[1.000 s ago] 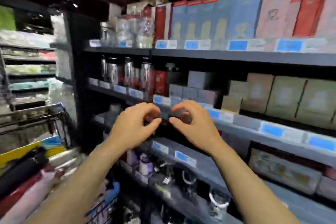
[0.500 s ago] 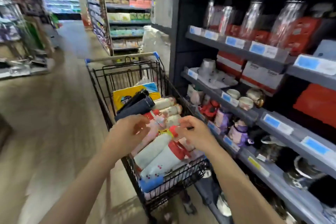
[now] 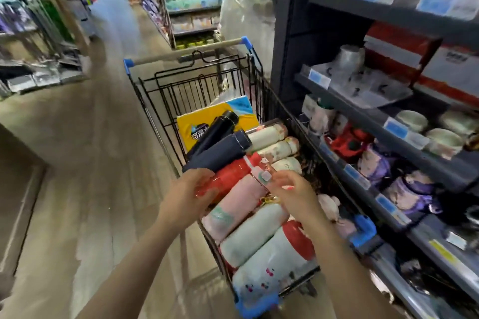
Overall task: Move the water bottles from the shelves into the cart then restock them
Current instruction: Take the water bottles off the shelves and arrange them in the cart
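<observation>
Both hands on red bottle [image 3: 228, 176] at frame centre — left hand [image 3: 185, 195] gripping base, right hand [image 3: 293, 193] pinching cap end. Lying atop piled cart [image 3: 197, 85] — risk: neighbouring bottles rolling, stack shifting.

Red bottle [image 3: 230, 176], navy bottle [image 3: 220, 153], black wire cart [image 3: 197, 90] with blue corners.

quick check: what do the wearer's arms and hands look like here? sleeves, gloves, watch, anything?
Two bare forearms enter from the bottom edge. No sleeves reach into view, and no gloves. Neither the left hand nor the right hand shows a watch, bracelet or ring on the visible side. The fingers are uncovered; nail detail is too blurred to tell.
</observation>
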`<action>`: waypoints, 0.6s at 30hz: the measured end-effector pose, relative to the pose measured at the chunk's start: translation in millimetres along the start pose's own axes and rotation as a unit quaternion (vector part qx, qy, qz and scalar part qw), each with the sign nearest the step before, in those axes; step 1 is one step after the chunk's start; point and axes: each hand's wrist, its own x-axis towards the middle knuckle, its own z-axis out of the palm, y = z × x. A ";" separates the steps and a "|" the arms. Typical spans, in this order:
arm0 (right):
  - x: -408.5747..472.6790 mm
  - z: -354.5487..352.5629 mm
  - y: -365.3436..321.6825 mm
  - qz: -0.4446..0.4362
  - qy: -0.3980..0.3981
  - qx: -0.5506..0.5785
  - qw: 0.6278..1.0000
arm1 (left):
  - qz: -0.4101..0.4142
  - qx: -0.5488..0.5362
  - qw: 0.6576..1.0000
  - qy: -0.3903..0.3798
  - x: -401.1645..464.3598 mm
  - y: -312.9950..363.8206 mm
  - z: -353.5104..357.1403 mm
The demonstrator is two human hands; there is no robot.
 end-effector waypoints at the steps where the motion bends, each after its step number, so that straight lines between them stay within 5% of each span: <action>1: 4.9 3.2 -1.0 0.002 0.010 -0.005 1.000 | 0.005 0.000 1.000 -0.001 13.7 -8.4 4.7; 9: 52.9 51.7 7.4 0.019 0.143 -0.093 0.985 | 0.092 0.004 0.993 -0.070 131.3 -84.4 52.0; 18: 62.7 119.5 -32.3 0.119 0.296 -0.122 0.940 | 0.163 -0.033 0.958 -0.235 203.6 -117.3 77.8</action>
